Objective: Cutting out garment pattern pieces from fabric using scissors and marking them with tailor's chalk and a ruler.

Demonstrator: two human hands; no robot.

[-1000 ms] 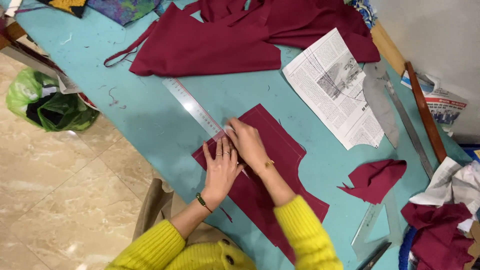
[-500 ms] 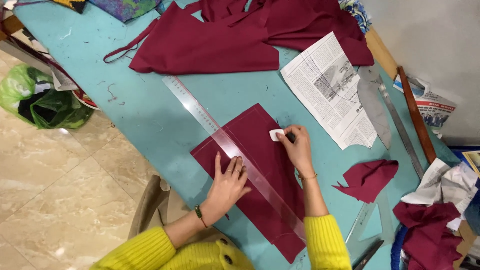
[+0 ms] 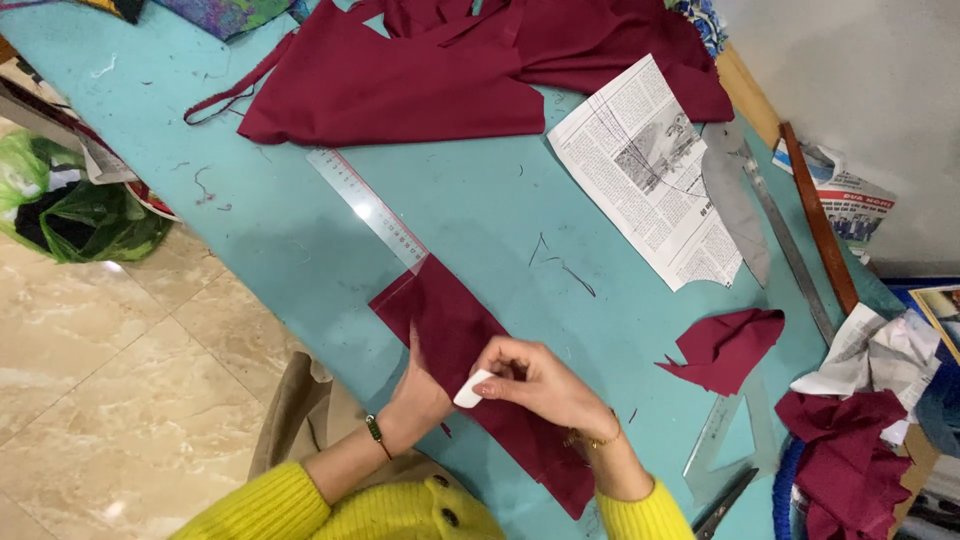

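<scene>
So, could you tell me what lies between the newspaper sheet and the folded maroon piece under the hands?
In the head view, only bare teal table with stray threads separates newspaper sheet and folded maroon piece.

The maroon cloth (image 3: 470,340) looks matt and soft, the worktop (image 3: 300,250) smooth teal, the ruler (image 3: 365,205) clear glossy plastic (faintly shiny), the newspaper (image 3: 650,180) dull paper, the floor (image 3: 120,380) polished stone.
</scene>
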